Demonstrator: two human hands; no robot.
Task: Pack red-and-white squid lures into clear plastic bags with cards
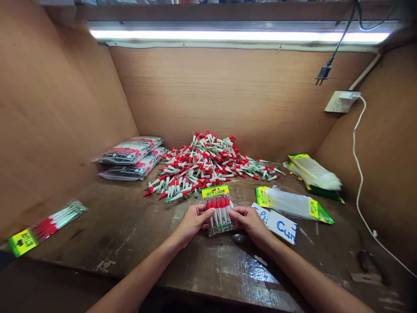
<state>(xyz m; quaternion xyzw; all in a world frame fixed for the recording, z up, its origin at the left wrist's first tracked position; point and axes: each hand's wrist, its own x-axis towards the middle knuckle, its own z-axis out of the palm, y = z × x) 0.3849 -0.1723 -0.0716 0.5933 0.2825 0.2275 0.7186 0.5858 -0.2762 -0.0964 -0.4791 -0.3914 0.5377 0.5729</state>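
Between my hands, just above the table, is a clear bag of fishing lures (217,209) with a green and yellow "BCT LURE" header. Several red and white lures lie side by side in it, red ends toward the header and green hooks at the lower end. My left hand (195,221) pinches the bag's left edge, thumb on the front. On the opposite edge, my right hand (249,219) grips it the same way. Behind the bag rises a large heap of loose red and white lures (202,163) with green hooks.
Filled bags (133,156) are stacked at the back left; another packed lure bag (45,228) lies at the left edge. Flat bags (289,202) and a further bag stack (314,171) lie right. Lettered cards (282,227) sit by my right hand. A white cable (356,174) hangs at right.
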